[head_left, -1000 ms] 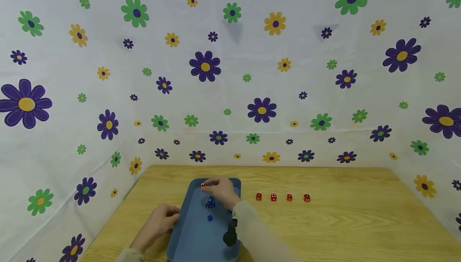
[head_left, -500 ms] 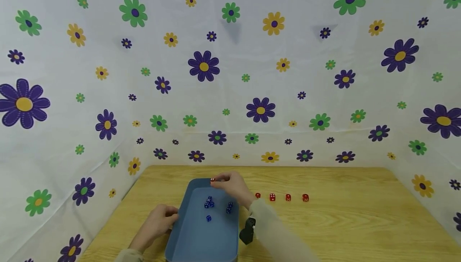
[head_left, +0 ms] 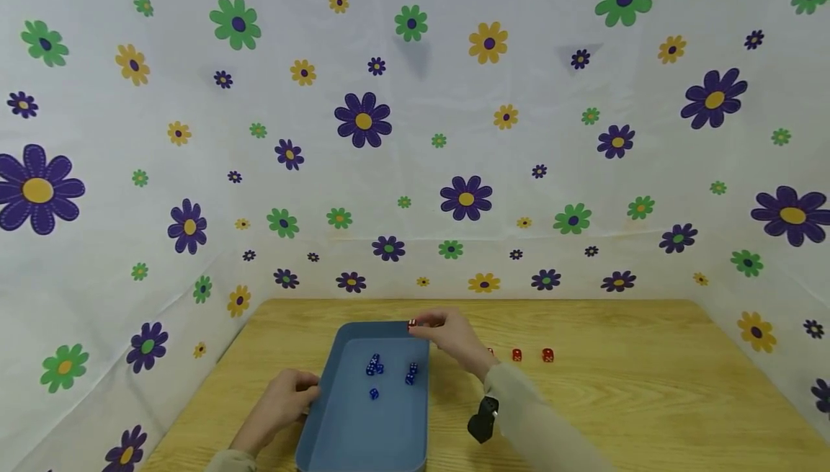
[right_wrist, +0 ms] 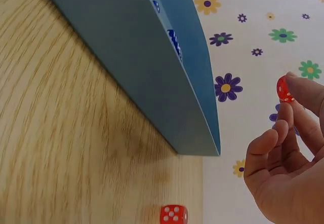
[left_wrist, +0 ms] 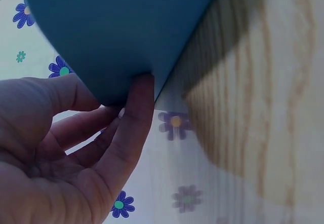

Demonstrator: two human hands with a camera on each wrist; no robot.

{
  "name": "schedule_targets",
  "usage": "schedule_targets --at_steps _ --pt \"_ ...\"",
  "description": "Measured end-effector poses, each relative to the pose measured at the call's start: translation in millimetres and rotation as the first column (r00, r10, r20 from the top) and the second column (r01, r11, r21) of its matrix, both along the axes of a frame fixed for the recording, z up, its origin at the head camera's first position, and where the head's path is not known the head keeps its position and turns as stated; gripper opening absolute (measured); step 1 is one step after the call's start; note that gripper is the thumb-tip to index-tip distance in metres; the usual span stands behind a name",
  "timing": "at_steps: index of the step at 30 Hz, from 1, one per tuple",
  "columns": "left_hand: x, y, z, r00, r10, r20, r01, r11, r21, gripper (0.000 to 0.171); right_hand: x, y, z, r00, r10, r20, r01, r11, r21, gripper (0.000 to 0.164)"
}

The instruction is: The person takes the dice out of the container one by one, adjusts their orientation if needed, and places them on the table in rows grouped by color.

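Observation:
A blue rectangular tray (head_left: 363,436) stands on the table's left half, with several blue dice (head_left: 374,393) lying inside it. At its left wall, my left hand (head_left: 281,403) grips the edge; in the left wrist view the thumb goes behind the tray wall while a finger lies on its outer face. My right hand (head_left: 452,336) pinches a red die (head_left: 412,325) between thumb and fingertips, raised near the tray's far right corner. White pips show on that red die (right_wrist: 284,89) in the right wrist view.
A row of red dice (head_left: 547,355) lies on the wooden table (head_left: 622,400) to the right of the tray, partly hidden by my right hand. A flower-printed white cloth (head_left: 415,169) surrounds the table at the back and sides.
My right hand has moved rightward with the red die, from over the tray's far left part to its far right corner. My left hand stays at the tray.

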State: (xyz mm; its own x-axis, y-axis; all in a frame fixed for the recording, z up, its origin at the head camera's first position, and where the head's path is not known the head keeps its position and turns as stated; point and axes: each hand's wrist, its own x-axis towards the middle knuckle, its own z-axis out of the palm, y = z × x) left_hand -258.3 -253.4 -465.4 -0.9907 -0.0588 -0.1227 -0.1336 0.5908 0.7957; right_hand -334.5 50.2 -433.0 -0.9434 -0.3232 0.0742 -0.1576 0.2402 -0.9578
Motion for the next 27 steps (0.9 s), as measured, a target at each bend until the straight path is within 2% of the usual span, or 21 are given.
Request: schedule_targets --at_steps 12,21,27 --pt "-0.8 -1.7 -1.0 1.000 -0.017 0.012 0.017 1.000 0.004 0.027 4.6 39.6 -3.1 1.000 -0.030 0.000 0.030 1.000 -0.006 0.022" --pt "1.2 -3.7 -0.2 0.999 -0.052 0.003 0.051 0.998 0.021 0.025 1.8 75.4 -9.3 0.998 -0.056 -0.012 0.057 0.994 0.095 0.025" --pt "1.9 -2.6 1.1 0.999 -0.040 0.005 0.040 0.999 0.013 0.024 -0.1 103.6 -17.7 0.996 -0.083 0.013 0.080 0.989 0.128 0.025"
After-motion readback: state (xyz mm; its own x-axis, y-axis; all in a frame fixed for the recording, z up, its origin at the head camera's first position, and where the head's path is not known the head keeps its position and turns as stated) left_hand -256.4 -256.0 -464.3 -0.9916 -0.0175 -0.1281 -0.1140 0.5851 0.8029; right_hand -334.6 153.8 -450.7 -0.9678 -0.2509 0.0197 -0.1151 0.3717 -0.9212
